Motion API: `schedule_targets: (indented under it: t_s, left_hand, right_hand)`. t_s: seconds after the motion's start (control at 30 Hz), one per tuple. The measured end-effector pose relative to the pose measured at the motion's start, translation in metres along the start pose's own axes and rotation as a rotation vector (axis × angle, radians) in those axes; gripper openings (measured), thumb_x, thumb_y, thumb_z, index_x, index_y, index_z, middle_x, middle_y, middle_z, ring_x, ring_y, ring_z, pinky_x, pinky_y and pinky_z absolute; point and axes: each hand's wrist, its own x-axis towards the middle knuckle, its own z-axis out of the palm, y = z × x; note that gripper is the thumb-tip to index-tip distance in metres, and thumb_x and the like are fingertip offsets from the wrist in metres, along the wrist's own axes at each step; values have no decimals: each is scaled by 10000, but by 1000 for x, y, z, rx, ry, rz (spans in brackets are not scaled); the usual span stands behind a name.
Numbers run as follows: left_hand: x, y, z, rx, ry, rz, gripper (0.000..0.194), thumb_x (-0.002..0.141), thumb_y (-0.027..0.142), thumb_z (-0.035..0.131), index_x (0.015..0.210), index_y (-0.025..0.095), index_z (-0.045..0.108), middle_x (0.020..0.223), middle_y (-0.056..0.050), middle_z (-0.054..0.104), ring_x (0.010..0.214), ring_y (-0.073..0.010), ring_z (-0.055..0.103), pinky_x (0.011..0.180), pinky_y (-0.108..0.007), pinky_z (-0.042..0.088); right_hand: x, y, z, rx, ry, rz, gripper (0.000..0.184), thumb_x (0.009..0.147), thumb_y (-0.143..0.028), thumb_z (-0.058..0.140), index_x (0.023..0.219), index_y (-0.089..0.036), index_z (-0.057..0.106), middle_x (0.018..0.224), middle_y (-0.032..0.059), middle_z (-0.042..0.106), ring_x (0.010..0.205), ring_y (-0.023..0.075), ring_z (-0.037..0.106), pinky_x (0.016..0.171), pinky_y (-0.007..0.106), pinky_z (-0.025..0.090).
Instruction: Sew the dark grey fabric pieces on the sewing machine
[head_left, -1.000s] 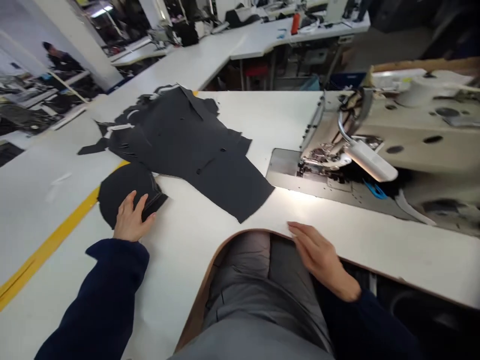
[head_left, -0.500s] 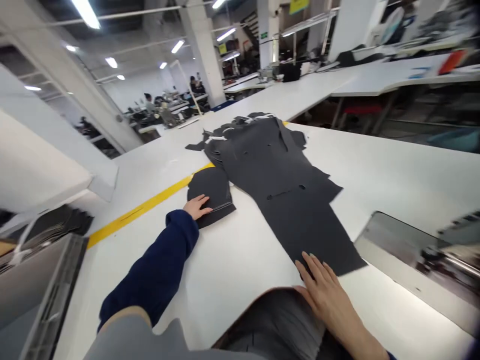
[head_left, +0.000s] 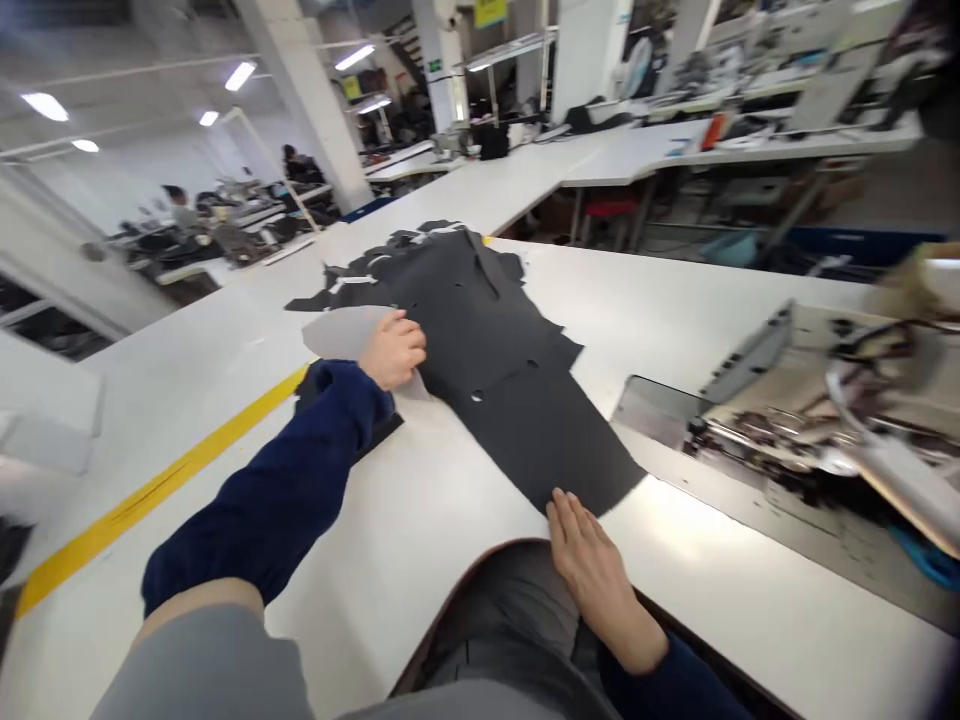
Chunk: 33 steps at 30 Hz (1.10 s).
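My left hand (head_left: pixel 393 350) is closed on a light grey fabric piece (head_left: pixel 346 328), which spreads out on both sides of my fingers. Below my forearm, part of a dark fabric piece (head_left: pixel 381 436) shows; the sleeve hides the rest. A long dark grey fabric panel (head_left: pixel 517 410) with small holes lies to the right of that hand. My right hand (head_left: pixel 589 560) rests with fingers stretched out, fingertips at the near end of this panel. Behind, more cut dark pieces (head_left: pixel 352 270) lie in a loose heap.
A sewing machine (head_left: pixel 817 430) is set into the white table (head_left: pixel 465 490) on the right. Yellow tape (head_left: pixel 165 485) runs along the left. Farther off are more white tables, pillars and seated people (head_left: pixel 180 205).
My left hand has risen from the dark rounded piece and moved forward; light grey fabric now shows in it. My right hand stays near the panel's end. The view has turned right.
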Motion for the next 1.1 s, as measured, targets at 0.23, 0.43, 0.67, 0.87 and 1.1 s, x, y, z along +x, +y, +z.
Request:
schedule_targets:
  t_s: [0.23,0.43,0.67,0.87,1.1]
  left_hand:
    - [22,247,132,-160,-252,980,291,801,125,459,979,222,669,1364,-47,463,1305,-217,334,1127,-487,183]
    - [23,286,165,-192,-287,696,675,875,505,440,1430,153,290,1513,-132,225,1395,-314,154,1079,-621,155]
    - [39,311,169,-147,-243,882,409,956,353,360,1332,205,427,1381,-86,432,1279,-224,354,1099,-499,186]
    - [64,326,166,-104,-237,794,296,890,413,522,986,147,608,1063,-94,574,1029,-227,482,1011,-442,251]
    - [84,325,174,-73,-286,812,281,910,395,494,925,144,619,944,-69,607,937,-203,505,873,-359,312]
  right_hand:
    - [-28,-5,-16,131,-84,289,285,784,-36,456,948,-141,662,1065,132,616,1015,268,534,820,404,481]
    - [-63,3,-37,165,40,613,180,840,-105,483,819,-184,643,1321,136,423,1244,338,356,913,494,408]
    - [-71,6,-31,194,26,492,204,839,-80,472,725,-169,616,1225,108,552,1198,274,432,998,483,399]
    - [-74,9,-32,178,-20,438,189,853,-72,477,839,-163,642,1270,102,548,1270,271,394,1048,468,387]
    - [-63,16,-28,151,-74,416,193,845,-30,457,872,-118,627,1343,165,475,1338,305,307,1054,472,387]
